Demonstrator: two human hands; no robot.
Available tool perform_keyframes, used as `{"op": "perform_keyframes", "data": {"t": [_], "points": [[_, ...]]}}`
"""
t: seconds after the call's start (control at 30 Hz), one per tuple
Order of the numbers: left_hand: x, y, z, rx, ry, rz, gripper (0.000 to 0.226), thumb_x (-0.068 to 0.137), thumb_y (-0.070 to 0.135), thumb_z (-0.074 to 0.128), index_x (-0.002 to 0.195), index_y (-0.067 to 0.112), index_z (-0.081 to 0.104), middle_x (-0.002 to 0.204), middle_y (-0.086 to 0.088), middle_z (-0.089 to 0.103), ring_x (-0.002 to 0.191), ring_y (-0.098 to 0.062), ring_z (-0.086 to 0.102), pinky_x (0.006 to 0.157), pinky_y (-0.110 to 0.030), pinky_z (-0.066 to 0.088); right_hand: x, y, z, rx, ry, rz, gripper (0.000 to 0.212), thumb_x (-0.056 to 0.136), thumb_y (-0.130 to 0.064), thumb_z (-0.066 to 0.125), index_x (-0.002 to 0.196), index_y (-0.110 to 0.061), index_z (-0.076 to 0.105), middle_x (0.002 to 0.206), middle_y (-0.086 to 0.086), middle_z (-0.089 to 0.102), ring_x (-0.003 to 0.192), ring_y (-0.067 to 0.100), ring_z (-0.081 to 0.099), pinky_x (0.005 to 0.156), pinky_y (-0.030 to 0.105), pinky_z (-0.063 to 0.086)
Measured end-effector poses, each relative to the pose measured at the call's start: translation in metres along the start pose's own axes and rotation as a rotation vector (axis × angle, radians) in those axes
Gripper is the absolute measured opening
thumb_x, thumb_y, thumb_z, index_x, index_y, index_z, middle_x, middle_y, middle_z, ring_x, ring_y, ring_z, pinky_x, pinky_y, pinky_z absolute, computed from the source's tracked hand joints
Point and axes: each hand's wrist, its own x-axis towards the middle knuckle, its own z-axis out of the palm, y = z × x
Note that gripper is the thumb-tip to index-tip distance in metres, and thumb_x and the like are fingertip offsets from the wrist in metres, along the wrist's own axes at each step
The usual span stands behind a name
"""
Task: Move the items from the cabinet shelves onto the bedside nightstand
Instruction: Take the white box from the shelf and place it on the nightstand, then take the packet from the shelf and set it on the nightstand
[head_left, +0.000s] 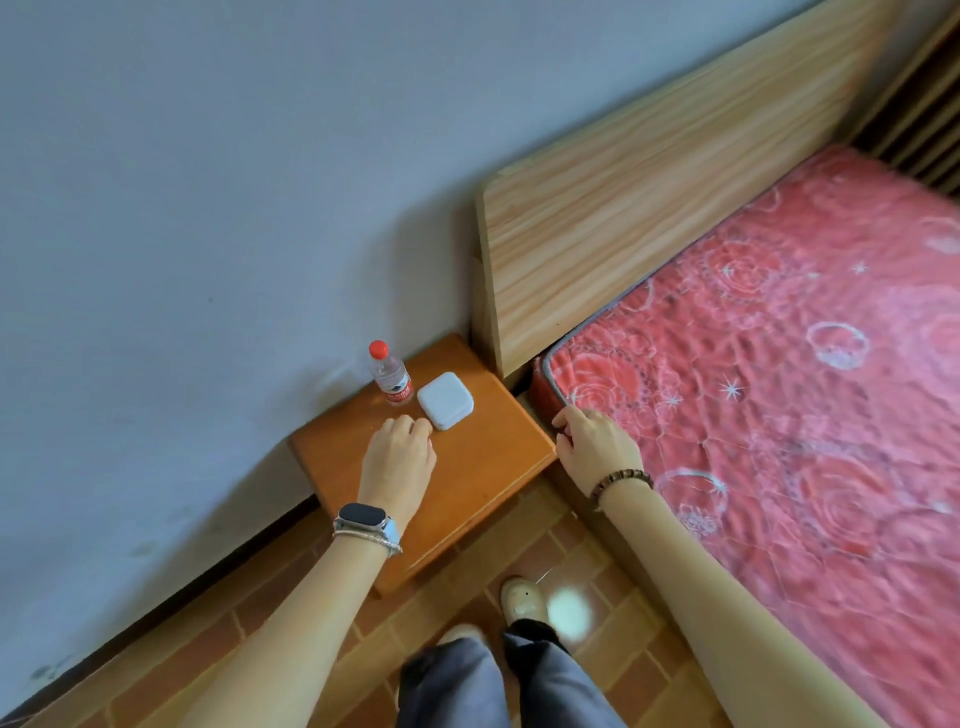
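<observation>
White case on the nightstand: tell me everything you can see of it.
The white case is a flat square with rounded corners. It looks like smooth plastic, has a seam round its side and seems closed. It lies flat toward the back of the nightstand, close beside the bottle; whether they touch is unclear. The left hand sits just in front, fingers near its front corner, not gripping it.
</observation>
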Motion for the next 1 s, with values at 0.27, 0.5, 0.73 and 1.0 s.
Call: {"op": "perform_keyframes", "data": {"t": [0.27,0.5,0.73,1.0], "points": [[0.002,0.014,-0.02,0.073,-0.068,0.418,0.021,0.088,0.021,0.063,0.105,0.009,0.063,0.098,-0.01,0.067,0.089,-0.022,0.061,0.08,-0.031,0.053,-0.074,-0.014,-0.001,0.07,0.074,0.27,0.025,0.095,-0.016,0.045,0.115,-0.02,0.059,0.117,0.003,0.061,0.104,0.024,0.059,0.078,0.035,0.051],[-0.019,0.067,-0.018,0.059,-0.066,0.745,0.01,0.083,0.012,0.065,0.092,0.008,0.065,0.084,-0.011,0.065,0.077,-0.026,0.059,0.068,-0.035,0.05,-0.178,0.003,0.004,0.145,0.111,0.574,0.029,0.096,-0.017,0.042,0.12,-0.023,0.057,0.123,0.001,0.057,0.11,0.022,0.056,0.084,0.034,0.049],[-0.085,0.168,-0.014,0.031,-0.068,1.12,0.014,0.073,0.003,0.069,0.086,0.003,0.064,0.075,-0.012,0.062,0.071,-0.031,0.058,0.065,-0.04,0.051,-0.321,0.02,0.003,0.219,0.288,0.895,0.024,0.096,-0.02,0.045,0.117,-0.021,0.058,0.116,0.001,0.058,0.107,0.021,0.056,0.085,0.035,0.05],[-0.243,0.248,-0.016,-0.032,-0.087,1.564,0.012,0.069,-0.003,0.063,0.081,0.002,0.064,0.071,-0.013,0.061,0.066,-0.033,0.057,0.062,-0.041,0.05,-0.514,-0.013,0.038,0.254,0.449,1.29,0.02,0.096,-0.023,0.049,0.113,-0.02,0.059,0.111,0.002,0.06,0.1,0.022,0.06,0.082,0.038,0.053]]}}
